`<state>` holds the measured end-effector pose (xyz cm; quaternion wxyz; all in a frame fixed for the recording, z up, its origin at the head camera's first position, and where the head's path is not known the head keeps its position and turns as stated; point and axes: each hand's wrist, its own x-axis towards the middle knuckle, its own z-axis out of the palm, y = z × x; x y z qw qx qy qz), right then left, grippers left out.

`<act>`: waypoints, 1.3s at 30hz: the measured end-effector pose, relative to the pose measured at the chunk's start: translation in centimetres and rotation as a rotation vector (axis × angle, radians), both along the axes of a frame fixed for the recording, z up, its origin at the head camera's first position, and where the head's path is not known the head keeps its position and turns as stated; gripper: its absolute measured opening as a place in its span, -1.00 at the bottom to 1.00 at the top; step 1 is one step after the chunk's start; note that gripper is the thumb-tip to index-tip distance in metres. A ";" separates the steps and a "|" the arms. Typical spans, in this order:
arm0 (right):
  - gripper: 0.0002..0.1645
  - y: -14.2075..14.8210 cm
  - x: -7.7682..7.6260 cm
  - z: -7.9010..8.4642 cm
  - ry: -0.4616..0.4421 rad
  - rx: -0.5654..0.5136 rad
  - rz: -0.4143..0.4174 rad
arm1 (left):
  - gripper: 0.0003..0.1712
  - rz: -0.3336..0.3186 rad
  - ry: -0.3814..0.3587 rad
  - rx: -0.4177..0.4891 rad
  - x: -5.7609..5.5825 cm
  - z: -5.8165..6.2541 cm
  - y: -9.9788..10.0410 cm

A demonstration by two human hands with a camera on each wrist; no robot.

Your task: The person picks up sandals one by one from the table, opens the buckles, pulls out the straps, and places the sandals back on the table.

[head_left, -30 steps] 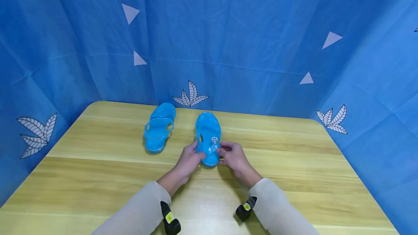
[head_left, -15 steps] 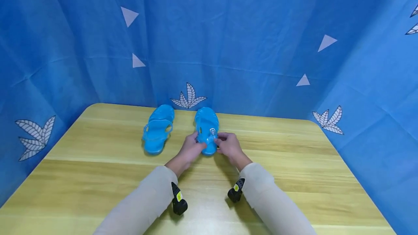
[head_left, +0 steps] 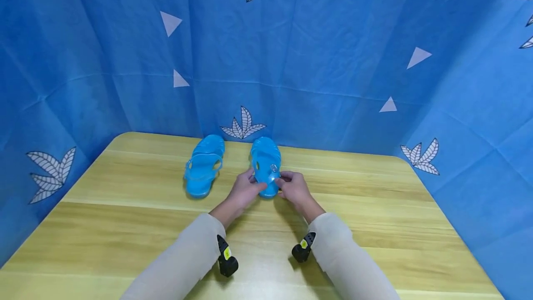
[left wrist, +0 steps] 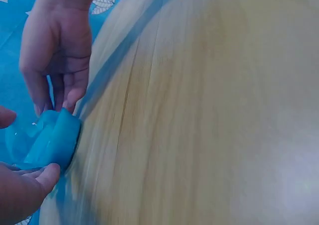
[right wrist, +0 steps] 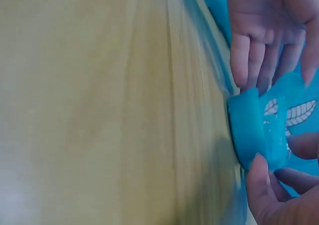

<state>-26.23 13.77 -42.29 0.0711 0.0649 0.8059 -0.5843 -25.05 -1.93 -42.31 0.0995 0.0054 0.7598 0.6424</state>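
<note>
Blue jelly sandal (head_left: 265,155) sat pinched by the left hand (head_left: 243,190) and right hand (head_left: 295,188); uneven pushing might have skewed it beside the matching sandal (head_left: 203,166).

There are two sandals (head_left: 203,166) (head_left: 265,161), two wrist cameras (head_left: 228,265) (head_left: 300,253) and one table (head_left: 374,198).

Counter (head_left: 354,198): pale yellowish wood grain, light streaks running left-right, rounded far corners, glare at bottom center of head view. Blue sandal (head_left: 202,169) lies on it left of center, near far edge. Second sandal (head_left: 266,155), also blue, just below frame center, apart from first.
</note>
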 end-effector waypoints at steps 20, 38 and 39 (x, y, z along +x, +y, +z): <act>-0.67 -5.0 4.8 2.3 0.222 -0.228 0.126 | -0.40 0.030 -0.003 0.090 5.4 -0.1 -10.4; -0.66 -10.0 2.3 0.5 0.094 -0.246 0.183 | -0.55 0.132 -0.059 0.021 5.7 -0.4 -15.5; -0.65 -10.4 2.0 0.3 0.096 -0.236 0.186 | -0.56 0.149 -0.061 0.007 5.6 -0.3 -15.8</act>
